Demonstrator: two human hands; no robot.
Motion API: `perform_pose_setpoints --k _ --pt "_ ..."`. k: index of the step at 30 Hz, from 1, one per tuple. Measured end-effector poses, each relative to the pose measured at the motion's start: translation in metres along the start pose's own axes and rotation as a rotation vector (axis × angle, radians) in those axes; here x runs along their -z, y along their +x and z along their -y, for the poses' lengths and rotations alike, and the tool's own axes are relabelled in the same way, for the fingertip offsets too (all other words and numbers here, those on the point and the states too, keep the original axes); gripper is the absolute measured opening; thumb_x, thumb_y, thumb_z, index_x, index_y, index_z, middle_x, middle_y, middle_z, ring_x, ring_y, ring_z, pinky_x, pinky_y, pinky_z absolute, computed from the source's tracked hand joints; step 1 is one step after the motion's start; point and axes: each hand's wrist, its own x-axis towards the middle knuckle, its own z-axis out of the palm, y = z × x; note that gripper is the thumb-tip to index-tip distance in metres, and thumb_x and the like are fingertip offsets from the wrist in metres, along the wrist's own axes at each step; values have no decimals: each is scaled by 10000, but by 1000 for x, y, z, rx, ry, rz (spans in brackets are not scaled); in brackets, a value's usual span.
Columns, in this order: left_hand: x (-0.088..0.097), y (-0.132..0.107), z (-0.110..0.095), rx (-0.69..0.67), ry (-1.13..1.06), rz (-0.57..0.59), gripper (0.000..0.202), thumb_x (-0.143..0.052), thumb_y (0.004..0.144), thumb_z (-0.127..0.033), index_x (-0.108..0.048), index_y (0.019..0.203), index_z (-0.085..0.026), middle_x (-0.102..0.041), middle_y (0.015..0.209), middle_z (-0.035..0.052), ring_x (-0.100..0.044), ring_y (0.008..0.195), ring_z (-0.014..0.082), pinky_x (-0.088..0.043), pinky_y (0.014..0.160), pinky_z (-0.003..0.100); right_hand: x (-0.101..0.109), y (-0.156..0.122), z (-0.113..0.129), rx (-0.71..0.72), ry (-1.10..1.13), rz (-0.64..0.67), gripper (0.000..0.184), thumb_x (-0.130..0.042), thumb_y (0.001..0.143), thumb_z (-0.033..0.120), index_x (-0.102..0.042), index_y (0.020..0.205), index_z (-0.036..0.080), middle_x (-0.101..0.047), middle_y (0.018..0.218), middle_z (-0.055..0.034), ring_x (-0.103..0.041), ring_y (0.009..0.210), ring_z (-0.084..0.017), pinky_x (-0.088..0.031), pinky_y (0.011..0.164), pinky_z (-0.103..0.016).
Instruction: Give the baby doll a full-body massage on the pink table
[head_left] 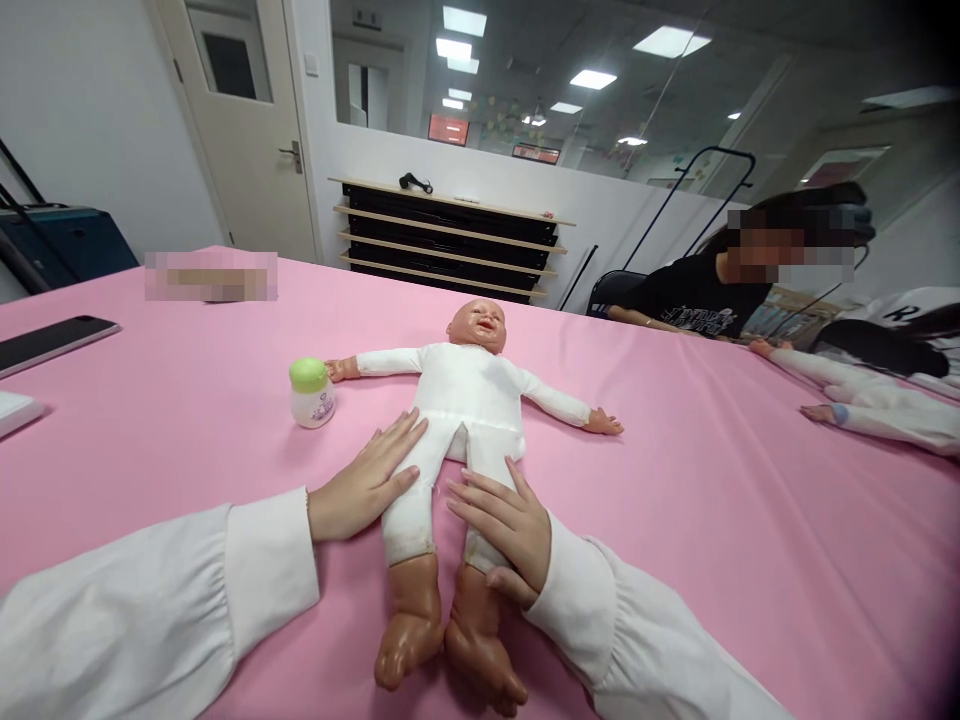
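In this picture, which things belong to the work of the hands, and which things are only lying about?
In the work:
White cloth-bodied baby doll with a vinyl head, under the left hand and right hand
Small white jar with a green lid, untouched beside the doll's arm

Lying about:
Flat black phone
Black-and-wood shelf rack

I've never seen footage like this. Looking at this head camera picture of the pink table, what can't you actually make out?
All of these are in the head view:
The object at the far end of the table: hidden by a pixelated blur.
The label on the green-lidded jar: too small to read.
The dark slab: cut off by the left edge.
The white-clothed figure: cut off by the right edge.
The doll's leg: partly hidden by the right hand.
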Motion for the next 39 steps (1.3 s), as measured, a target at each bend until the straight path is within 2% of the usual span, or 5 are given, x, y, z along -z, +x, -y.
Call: perform_pose_setpoints --k 15,22,30,34,39 --pt "-4 -27 -25 -456 24 149 518 -410 902 -343 -305 1407 -303 -304 1466 48 -241 1367 247 -160 1102 534 0 -1 -1 -4 21 -62 637 -52 902 533 -517 1183 202 -604 1174 -96 -397 1272 -213 9 1120 -501" --pt "0 -36 -42 -566 -165 179 377 -459 839 -200 -591 1178 -298 -587 1241 36 -438 1259 230 -281 1093 447 -3 -3 -1 -16 8 -19 673 -28 891 560 -566 1121 227 -602 1182 -85 -402 1266 -218 35 1118 -498" --pt "-1 -45 -37 -408 -457 -170 270 -391 874 -209 -651 945 -205 -696 766 56 -644 672 148 -519 660 266 -3 -5 -2 1 13 19 641 -78 900 547 -568 1151 218 -613 1168 -82 -406 1261 -220 43 1114 -505" --pt "-1 -30 -29 -242 -298 -304 276 -399 883 -223 -645 1002 -191 -682 982 76 -622 952 188 -502 845 315 2 -4 -1 -7 42 24 642 -87 896 558 -549 1185 218 -608 1176 -89 -420 1255 -227 28 1117 -508" --pt "-7 -18 -20 -75 -31 -238 487 -402 900 -334 -382 1378 -241 -386 1429 52 -277 1350 245 -244 1108 469 10 1 -5 -238 63 -63 661 -88 902 542 -271 1413 165 -362 1428 -142 -261 1362 -249 -112 1109 -518"
